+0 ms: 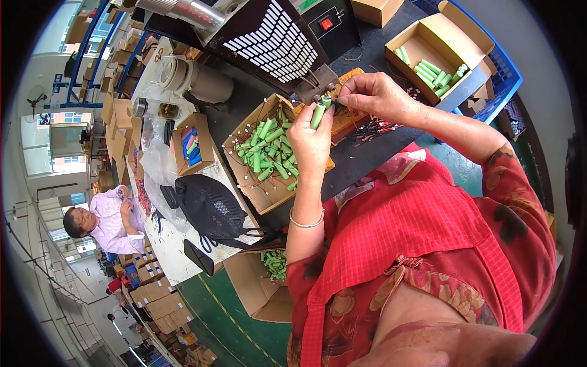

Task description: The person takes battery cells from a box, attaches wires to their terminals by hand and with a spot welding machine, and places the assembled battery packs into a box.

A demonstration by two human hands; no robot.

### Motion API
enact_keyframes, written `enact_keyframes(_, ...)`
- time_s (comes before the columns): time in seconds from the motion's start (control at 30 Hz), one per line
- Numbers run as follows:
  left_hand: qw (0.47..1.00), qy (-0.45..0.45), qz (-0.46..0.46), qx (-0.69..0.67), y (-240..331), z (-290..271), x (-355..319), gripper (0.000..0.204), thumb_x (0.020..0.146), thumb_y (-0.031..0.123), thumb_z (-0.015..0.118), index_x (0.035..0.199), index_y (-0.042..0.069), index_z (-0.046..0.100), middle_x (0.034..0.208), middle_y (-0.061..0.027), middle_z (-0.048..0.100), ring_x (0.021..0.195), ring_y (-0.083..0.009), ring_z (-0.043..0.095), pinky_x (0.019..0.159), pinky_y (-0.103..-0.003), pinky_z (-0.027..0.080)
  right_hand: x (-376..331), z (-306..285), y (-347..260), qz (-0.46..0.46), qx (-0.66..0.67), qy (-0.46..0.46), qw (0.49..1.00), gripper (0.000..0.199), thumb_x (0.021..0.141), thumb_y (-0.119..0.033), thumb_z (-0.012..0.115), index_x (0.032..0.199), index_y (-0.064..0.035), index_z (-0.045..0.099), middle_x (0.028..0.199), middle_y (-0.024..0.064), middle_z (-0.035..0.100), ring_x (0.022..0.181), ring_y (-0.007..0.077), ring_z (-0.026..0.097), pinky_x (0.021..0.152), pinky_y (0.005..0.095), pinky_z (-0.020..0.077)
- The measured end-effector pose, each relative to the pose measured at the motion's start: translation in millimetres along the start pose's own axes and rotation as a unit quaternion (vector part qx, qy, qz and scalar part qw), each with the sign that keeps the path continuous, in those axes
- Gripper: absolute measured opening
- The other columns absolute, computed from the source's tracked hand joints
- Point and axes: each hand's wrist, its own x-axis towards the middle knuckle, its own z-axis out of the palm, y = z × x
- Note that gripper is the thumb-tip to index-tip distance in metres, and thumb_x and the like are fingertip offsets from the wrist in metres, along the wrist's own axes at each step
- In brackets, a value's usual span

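My left hand [310, 139] is closed around green cylindrical battery cells [318, 116], held upright below the machine's front; at least two ends show above the fingers. My right hand [384, 98] comes in from the right, its thumb and forefinger pinched close to the top of the cells. What lies between those fingertips is too small to make out. Left of my left hand, a cardboard box [249, 183] holds a heap of green cells [269, 144] with thin wires and small white connectors. Behind my hands is an orange-yellow block [350, 119] with loose black and red wires [374, 128] beside it.
A black machine [275, 46] with a slotted panel stands ahead. At right, an open carton [422, 37] holds more green cells by a blue crate [506, 73]. Left are a small box of coloured cells [192, 147], a black mesh bag [211, 208], a phone [199, 257] and a seated person [113, 220].
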Motion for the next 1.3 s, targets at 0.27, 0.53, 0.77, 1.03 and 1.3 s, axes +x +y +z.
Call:
enact_keyframes(0.27, 0.996, 0.016, 0.05, 0.068, -4.4, 2.9, 2.4, 0.026, 0.076, 0.004, 0.064, 0.101, -0.004, 0.06, 0.081, -0.0031, 0.063, 0.073, -0.0051, 0.054, 0.068, -0.021, 0.045, 6.0, -1.4, -0.3, -0.052, -0.078, 0.022, 0.995, 0.018, 0.08, -0.016, 0.061, 0.087, 0.0014, 0.061, 0.067, 0.0035, 0.06, 0.063, 0.0064, 0.054, 0.06, 0.0246, 0.0467)
enact_keyframes(0.53, 0.994, 0.054, -0.026, -0.09, -2.1, -29.9, 0.5, 0.026, 0.078, 0.005, 0.063, 0.102, -0.004, 0.059, 0.079, -0.0012, 0.06, 0.064, -0.0044, 0.052, 0.056, -0.018, 0.043, 9.2, -52.9, 9.4, -0.097, -0.187, 0.114, 0.971, 0.018, 0.083, -0.016, 0.056, 0.091, 0.0001, 0.061, 0.075, 0.0088, 0.063, 0.069, 0.0156, 0.062, 0.064, 0.0271, 0.0494)
enact_keyframes(0.77, 0.98, 0.137, -0.032, 0.14, -42.3, -101.0, -12.5, 0.028, 0.082, 0.011, 0.057, 0.108, 0.001, 0.058, 0.103, -0.0109, 0.052, 0.095, -0.0195, 0.052, 0.084, -0.03, 0.04, -7.6, -79.7, 67.7, -0.017, -0.58, -0.006, 0.814, 0.012, 0.075, -0.01, 0.055, 0.081, 0.0006, 0.058, 0.079, 0.0143, 0.058, 0.075, 0.0285, 0.059, 0.068, 0.037, 0.0482)
enact_keyframes(1.03, 0.995, 0.049, -0.048, -0.07, -36.2, -79.1, -23.2, 0.032, 0.079, 0.0, 0.061, 0.111, -0.003, 0.055, 0.091, -0.0029, 0.05, 0.081, -0.0091, 0.051, 0.071, -0.021, 0.044, 2.1, -66.1, 90.5, -0.039, -0.648, 0.046, 0.759, 0.012, 0.075, -0.007, 0.051, 0.083, -0.0014, 0.059, 0.086, 0.0132, 0.058, 0.078, 0.0269, 0.061, 0.07, 0.0347, 0.05)
enact_keyframes(1.3, 0.974, 0.024, -0.002, -0.223, -14.9, -21.4, -14.9, 0.037, 0.076, -0.005, 0.062, 0.111, -0.003, 0.05, 0.095, -0.0099, 0.061, 0.085, -0.0107, 0.058, 0.075, -0.021, 0.047, -19.1, -74.5, 20.8, -0.007, -0.118, 0.092, 0.989, 0.018, 0.082, -0.008, 0.056, 0.097, 0.002, 0.057, 0.078, 0.0045, 0.062, 0.074, 0.0076, 0.059, 0.069, 0.022, 0.0484)
